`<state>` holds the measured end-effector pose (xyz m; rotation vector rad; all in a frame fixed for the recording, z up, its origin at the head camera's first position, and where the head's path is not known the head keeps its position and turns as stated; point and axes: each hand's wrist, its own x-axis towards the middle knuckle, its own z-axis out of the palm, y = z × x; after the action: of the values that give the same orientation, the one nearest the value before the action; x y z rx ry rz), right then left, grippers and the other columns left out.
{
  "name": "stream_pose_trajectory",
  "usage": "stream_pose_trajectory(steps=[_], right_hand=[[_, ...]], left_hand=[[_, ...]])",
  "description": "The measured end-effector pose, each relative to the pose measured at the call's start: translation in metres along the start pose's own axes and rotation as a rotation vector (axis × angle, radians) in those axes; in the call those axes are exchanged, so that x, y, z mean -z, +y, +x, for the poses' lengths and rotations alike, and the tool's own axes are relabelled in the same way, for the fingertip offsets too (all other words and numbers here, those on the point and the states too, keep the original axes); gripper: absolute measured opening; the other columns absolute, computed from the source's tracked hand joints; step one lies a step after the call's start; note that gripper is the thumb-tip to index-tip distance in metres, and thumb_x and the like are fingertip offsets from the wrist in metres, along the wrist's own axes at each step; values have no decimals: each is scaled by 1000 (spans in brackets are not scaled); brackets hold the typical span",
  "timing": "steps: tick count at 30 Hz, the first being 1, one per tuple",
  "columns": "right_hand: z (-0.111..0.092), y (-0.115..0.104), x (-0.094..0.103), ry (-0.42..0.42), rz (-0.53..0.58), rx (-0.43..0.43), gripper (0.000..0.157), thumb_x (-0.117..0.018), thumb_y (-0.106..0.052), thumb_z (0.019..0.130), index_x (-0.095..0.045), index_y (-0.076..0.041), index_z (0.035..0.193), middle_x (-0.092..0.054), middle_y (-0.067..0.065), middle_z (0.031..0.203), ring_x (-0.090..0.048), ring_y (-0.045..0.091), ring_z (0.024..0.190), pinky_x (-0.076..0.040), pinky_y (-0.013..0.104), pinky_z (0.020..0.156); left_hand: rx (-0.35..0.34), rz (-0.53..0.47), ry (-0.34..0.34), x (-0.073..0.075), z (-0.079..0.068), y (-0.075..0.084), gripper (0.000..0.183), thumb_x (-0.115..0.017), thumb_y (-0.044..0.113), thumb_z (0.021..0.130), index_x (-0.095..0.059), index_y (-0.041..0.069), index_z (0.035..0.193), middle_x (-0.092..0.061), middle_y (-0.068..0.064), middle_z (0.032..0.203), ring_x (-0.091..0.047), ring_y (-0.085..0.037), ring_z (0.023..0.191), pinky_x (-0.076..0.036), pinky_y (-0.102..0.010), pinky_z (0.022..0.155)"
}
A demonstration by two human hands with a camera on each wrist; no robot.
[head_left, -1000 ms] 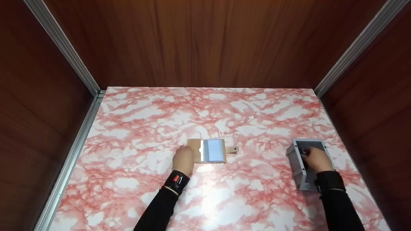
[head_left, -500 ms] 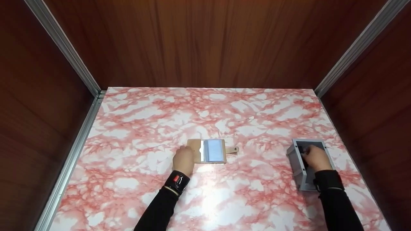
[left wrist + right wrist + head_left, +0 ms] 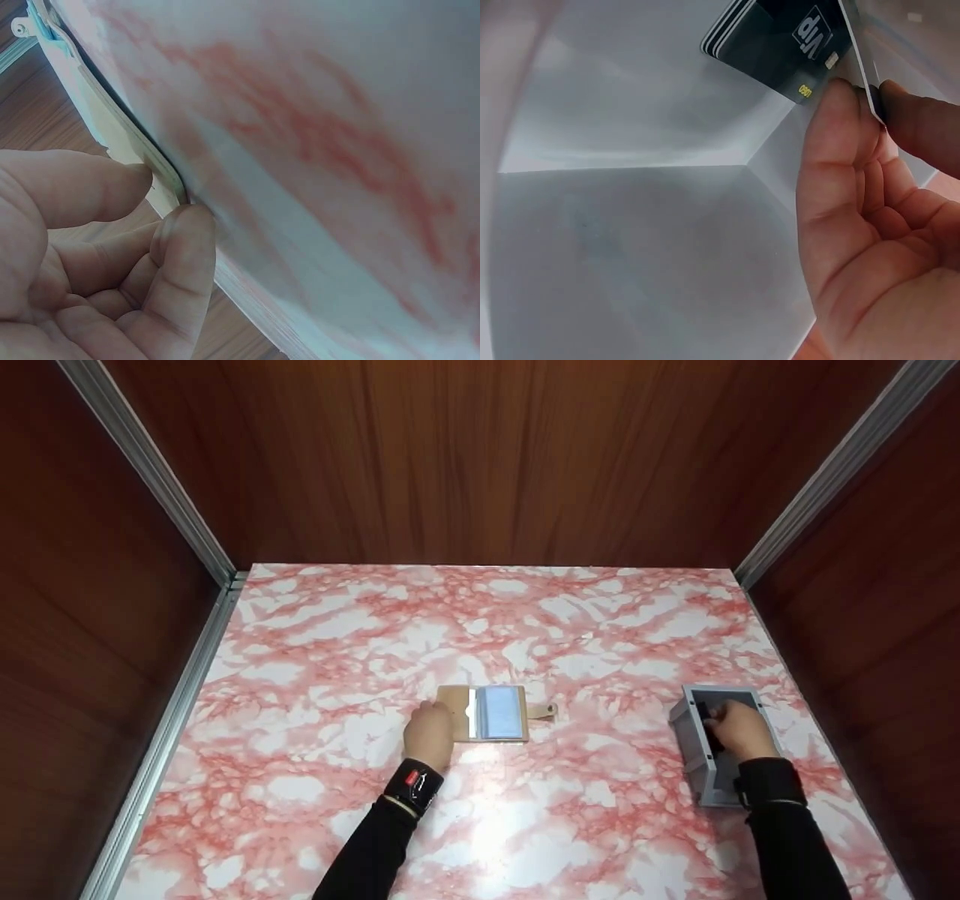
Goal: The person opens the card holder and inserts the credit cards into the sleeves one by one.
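Observation:
A tan card holder lies spread on the table, its clear bluish sleeves showing and a snap strap sticking out to the right. My left hand pinches its left edge between thumb and fingers; the left wrist view shows the cover's corner there. At the right, my right hand reaches down into a grey box. Thumb and finger pinch a thin card seen edge-on. Beside it a stack of dark cards marked "Vip" leans inside the box.
The table has a red and white marbled top. Wood-grain panels rise at the back and both sides, with metal profiles at the corners. The box stands near the table's right edge.
My right hand has shifted slightly within the box, and more of a dark card shows by its fingers. The left hand and card holder stay in place.

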<state>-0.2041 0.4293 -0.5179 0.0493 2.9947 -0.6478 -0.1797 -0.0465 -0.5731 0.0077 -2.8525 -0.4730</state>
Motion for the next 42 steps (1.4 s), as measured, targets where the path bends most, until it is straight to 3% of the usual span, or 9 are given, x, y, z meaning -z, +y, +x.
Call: stream_pose_trajectory(steps=[16,31,42], right_hand=[[-7,6,11,27,-5,-4,21,-62,-7,91,-58,13,96,-62,31,90,-59,47,82,-45,57,74],[-9,4,26,17,13,-4,21,-62,-9,93,-59,11,97,-61,29,91,-58,40,77,-45,53,70],[-12,-3,41,86,8,28,22,-63,-10,92,-59,11,96,-62,29,91,-59,42,78,-44,52,69]], left_hand=[[1,-3,6,-1,-2,-1,11,-54,-3,87,-64,-6,85,-57,-18,80,-61,-35,72,-54,-47,60],[-1,0,-31,-2,0,-3,11,-52,-6,87,-63,-6,87,-57,-18,82,-60,-35,74,-54,-46,63],[-5,-4,-20,0,0,-2,12,-52,-5,87,-64,-7,89,-57,-19,82,-60,-35,74,-54,-46,62]])
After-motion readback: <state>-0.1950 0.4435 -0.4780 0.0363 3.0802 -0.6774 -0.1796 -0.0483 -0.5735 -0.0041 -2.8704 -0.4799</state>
